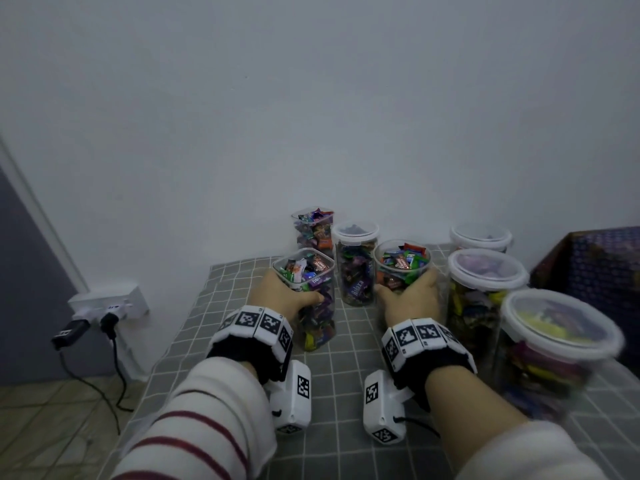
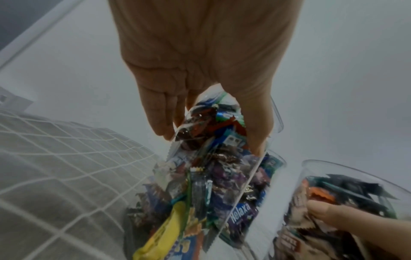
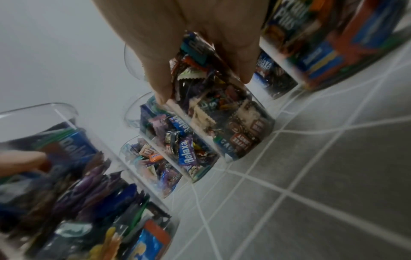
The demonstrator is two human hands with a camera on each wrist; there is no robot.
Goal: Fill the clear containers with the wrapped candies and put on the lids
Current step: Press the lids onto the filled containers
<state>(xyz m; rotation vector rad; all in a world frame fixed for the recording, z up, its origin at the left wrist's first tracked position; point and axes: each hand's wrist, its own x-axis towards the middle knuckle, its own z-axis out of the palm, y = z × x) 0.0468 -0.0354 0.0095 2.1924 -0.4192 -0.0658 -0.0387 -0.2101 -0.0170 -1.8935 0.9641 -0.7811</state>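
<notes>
My left hand [image 1: 284,294] grips a tall square clear container [image 1: 311,289] full of wrapped candies, lidless, standing on the checked cloth; the left wrist view shows fingers [image 2: 160,119] and thumb wrapped round its wall [image 2: 200,176]. My right hand [image 1: 408,299] grips a round clear container [image 1: 403,265], also full and without a lid; the right wrist view shows it [image 3: 222,119] between thumb and fingers. Between them stands a round lidded container [image 1: 356,265]. A lidless square container [image 1: 313,230] stands by the wall.
Three lidded round containers [image 1: 485,282] [image 1: 554,348] [image 1: 481,237] line the right side. A dark patterned box [image 1: 595,265] sits at the far right. The grey checked tablecloth [image 1: 346,393] ends at the left, where a wall socket with plugs [image 1: 107,306] hangs.
</notes>
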